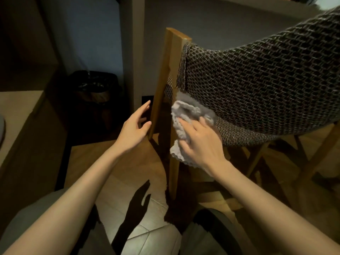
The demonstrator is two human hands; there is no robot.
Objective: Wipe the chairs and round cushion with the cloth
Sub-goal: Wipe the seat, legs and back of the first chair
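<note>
Grey cloth [189, 124], gripped by right hand [200, 144], on chair [266, 85] edge; left hand [134, 129] released; wiping apparently midway, cushion unseen.

Grey cloth [189, 115], chair [266, 85] in black-and-white weave with honey-brown wooden legs [161, 81].

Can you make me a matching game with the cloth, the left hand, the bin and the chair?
Things:
1. cloth
2. left hand
3. bin
4. chair

Places or states:
A. in the dark corner by the wall
B. open, holding nothing
C. bunched under the right hand
D. covered in dark woven fabric

Pairs: 1-C, 2-B, 3-A, 4-D.
</note>
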